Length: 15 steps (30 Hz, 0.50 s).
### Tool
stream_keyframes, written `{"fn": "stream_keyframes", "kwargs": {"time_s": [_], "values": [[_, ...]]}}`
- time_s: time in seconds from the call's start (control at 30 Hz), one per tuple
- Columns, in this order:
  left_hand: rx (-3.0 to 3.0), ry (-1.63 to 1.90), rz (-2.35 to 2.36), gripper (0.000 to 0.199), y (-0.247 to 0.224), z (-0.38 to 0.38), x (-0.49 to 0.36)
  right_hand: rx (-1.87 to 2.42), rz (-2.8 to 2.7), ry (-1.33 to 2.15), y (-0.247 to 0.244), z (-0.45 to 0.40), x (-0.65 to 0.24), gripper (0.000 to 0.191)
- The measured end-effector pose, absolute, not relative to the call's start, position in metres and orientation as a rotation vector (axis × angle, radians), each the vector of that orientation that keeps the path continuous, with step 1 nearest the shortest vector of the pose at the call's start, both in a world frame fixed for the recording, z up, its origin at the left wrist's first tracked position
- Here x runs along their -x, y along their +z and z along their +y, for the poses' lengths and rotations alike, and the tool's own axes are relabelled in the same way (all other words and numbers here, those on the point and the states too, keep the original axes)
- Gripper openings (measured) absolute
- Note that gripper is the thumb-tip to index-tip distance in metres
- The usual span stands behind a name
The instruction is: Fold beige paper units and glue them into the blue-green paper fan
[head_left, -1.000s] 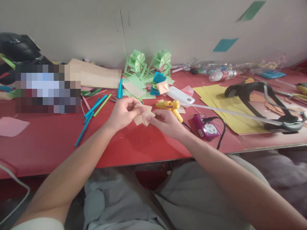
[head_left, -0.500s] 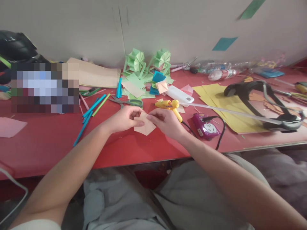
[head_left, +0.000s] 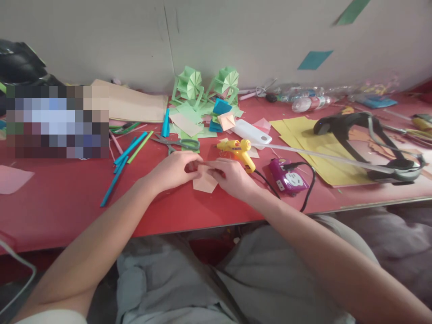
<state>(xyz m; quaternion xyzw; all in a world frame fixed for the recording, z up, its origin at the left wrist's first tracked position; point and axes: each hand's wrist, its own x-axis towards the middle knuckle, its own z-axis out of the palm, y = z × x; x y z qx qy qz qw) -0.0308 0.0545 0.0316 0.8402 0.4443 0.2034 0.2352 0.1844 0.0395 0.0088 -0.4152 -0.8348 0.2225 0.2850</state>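
A small peach piece of paper (head_left: 205,182) is between my two hands, just above the red tabletop near its front edge. My left hand (head_left: 178,170) has its fingers closed on the paper's upper left part. On the right side, my right hand (head_left: 232,176) pinches the same paper, its fingertips meeting those of the left along the top. The fingers hide the upper edge of the paper. Beyond my right hand lies a yellow glue gun (head_left: 236,148), and past my left hand are grey-green scissors (head_left: 178,145).
Blue paper strips (head_left: 124,166) lie left. Behind are green folded-paper models (head_left: 191,84), a blue-and-peach folded piece (head_left: 222,114) and a white device (head_left: 251,133). To the right are a purple power adapter (head_left: 288,176), yellow sheets (head_left: 324,166) and a black head strap (head_left: 361,139).
The peach paper has turned slightly, and its lower edge now looks flatter. Both hands have shifted their fingers to its top edge, and the left thumb no longer shows on its front.
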Motion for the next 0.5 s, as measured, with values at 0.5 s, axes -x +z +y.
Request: {"fn": "stream_keyframes", "kwargs": {"time_s": [0.5], "values": [[-2.518, 0.497, 1.432, 0.012, 0.03, 0.049, 0.0283, 1.171, -2.22, 0.464, -0.0019, 0.0461, -0.1824, 0.015]]}}
